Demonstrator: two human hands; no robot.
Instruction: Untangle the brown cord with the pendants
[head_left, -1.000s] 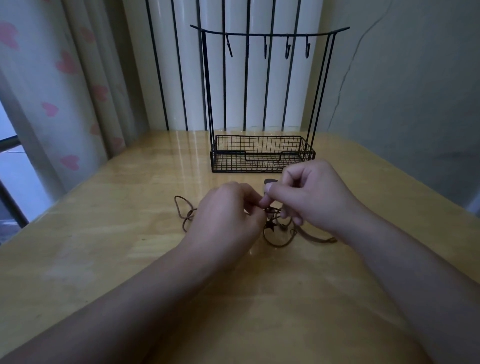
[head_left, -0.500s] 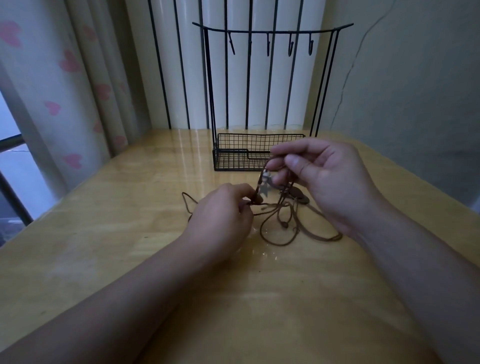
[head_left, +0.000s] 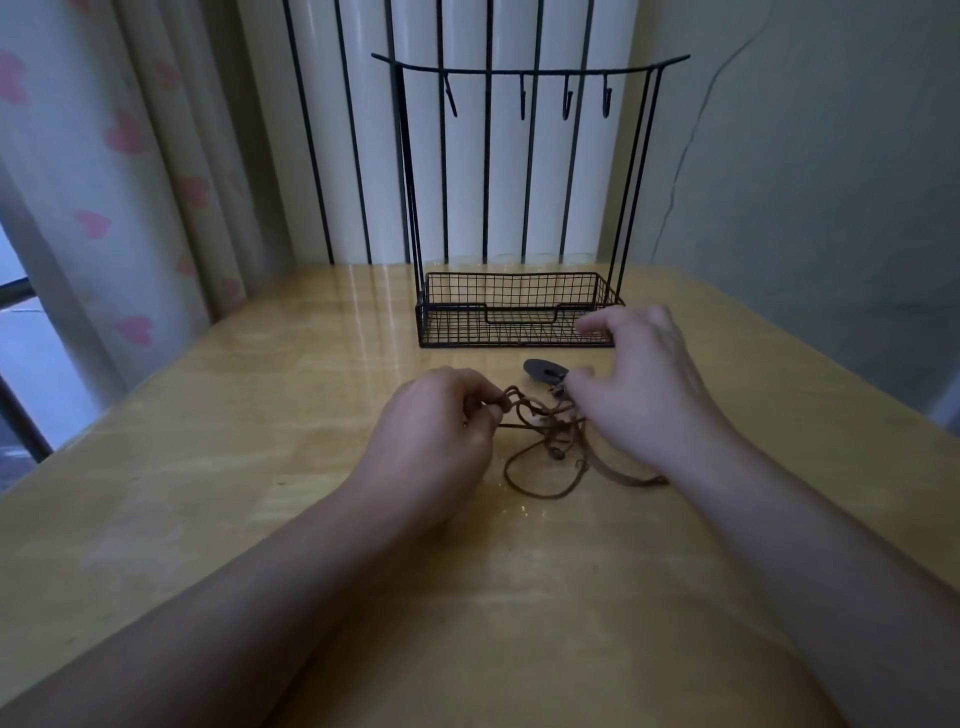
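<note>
The brown cord (head_left: 540, 488) lies in a tangle on the wooden table (head_left: 260, 441) between my hands. A dark oval pendant (head_left: 540, 370) rests flat at its far end, and a small bead (head_left: 558, 454) sits within the loops. My left hand (head_left: 431, 431) grips a few loops of cord at the tangle's left side. My right hand (head_left: 644, 389) hovers over the right side with fingers spread and the thumb tip beside the oval pendant. I see nothing pinched in it. A wider strap end trails out under my right wrist.
A black wire rack (head_left: 514, 340) with a low basket and a top bar of hooks (head_left: 566, 104) stands just behind the cord, close to my right fingers. A curtain hangs at the left and a wall rises at the right. The table edge runs along the left.
My right hand has come down from holding the cord and pendants up; the pendants now lie on the table and its fingers have spread. My left hand keeps its grip.
</note>
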